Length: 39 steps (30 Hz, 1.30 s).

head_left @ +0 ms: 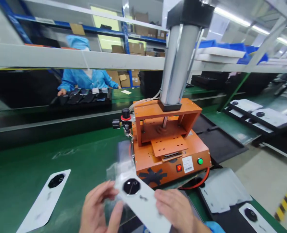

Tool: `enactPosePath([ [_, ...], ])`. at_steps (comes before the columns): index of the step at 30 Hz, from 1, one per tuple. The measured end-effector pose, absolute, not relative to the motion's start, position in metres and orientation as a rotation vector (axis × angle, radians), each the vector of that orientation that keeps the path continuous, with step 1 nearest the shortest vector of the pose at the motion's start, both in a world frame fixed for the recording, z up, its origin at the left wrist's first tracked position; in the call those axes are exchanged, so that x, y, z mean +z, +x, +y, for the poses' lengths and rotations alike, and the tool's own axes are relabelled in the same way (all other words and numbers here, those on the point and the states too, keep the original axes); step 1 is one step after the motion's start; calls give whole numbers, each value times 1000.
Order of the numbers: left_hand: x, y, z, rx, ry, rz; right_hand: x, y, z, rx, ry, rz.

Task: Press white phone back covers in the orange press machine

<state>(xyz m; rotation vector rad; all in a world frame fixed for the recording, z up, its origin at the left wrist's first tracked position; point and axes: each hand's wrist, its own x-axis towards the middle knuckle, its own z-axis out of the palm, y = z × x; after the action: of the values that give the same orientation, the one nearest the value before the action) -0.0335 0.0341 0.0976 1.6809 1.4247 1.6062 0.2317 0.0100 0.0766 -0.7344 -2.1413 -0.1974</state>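
A white panel [143, 207] with a dark octagonal camera ring is held in front of me, tilted, its ring end pointing up and left. My right hand [174, 207] grips its right edge, fingers lying over the face. Beside the ring end, my left hand [102, 205] has its thumb and fingers apart, with fingertips at the panel's left edge. Behind the panel lies clear plastic film [124, 165]. A similar white panel [45, 200] rests on the green table at the left.
An orange press [170, 161] with a tall cylinder stands just beyond my hands. At the right, a black tray [211, 207] holds stacked sleeves and another white panel [257, 218]. Across the bench, a person in blue [95, 79] is by dark phone-like pieces.
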Motion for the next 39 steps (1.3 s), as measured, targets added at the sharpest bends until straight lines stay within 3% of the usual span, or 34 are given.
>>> enactPosePath([
  [5,124,29,81,1107,1205,1033,83,308,-33,-366,-957,-2126],
  [15,145,82,116,790,981,937,86,367,-49,-504,-1149,-1999],
  [27,141,147,174,1284,833,842,59,367,-2,-649,-1251,-1878],
  [39,161,168,195,1377,707,860,57,363,44,-745,-1209,-1723],
])
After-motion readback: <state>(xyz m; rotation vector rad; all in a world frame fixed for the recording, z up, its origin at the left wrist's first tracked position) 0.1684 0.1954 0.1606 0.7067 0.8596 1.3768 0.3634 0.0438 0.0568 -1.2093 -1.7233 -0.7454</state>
